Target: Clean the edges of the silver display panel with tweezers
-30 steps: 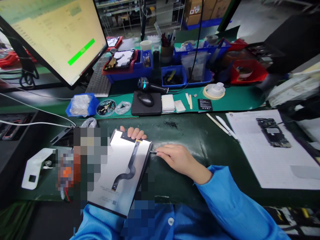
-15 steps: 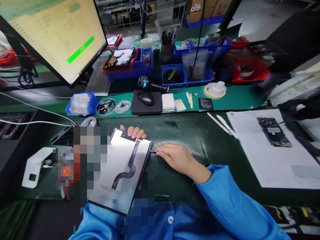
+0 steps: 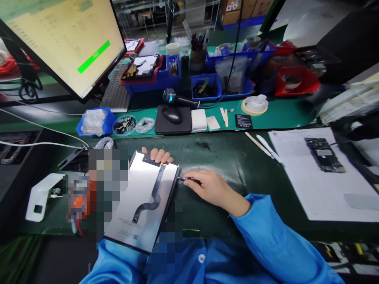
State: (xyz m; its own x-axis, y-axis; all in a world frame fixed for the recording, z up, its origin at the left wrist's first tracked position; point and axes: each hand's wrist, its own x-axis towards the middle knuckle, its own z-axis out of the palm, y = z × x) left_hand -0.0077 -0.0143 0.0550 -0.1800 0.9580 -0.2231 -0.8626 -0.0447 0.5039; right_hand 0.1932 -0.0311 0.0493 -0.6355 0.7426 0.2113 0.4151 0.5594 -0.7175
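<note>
A flat tablet-sized display panel (image 3: 124,205) is tilted up in front of me, its silvery back towards me and a curved black flex cable (image 3: 153,199) across it. My left hand (image 3: 161,155) grips it from behind; its fingertips curl over the top edge, and the rest of the hand is hidden. To the right of the panel, my right hand (image 3: 209,184) pinches a thin metal tool (image 3: 180,178). The tool's tip meets the panel's upper right edge; its exact kind is too small to tell.
Behind the panel lie a mouse (image 3: 172,114) on a black pad, a barcode scanner (image 3: 177,98) and blue parts bins (image 3: 206,86). A phone circuit assembly (image 3: 325,155) rests on paper sheets (image 3: 299,189) at right. An orange multimeter (image 3: 79,199) and white bracket (image 3: 41,197) lie left.
Almost nothing differs. The view has shifted very slightly, and my right fingers have shifted a little on the tool while its tip stays at the panel's edge.
</note>
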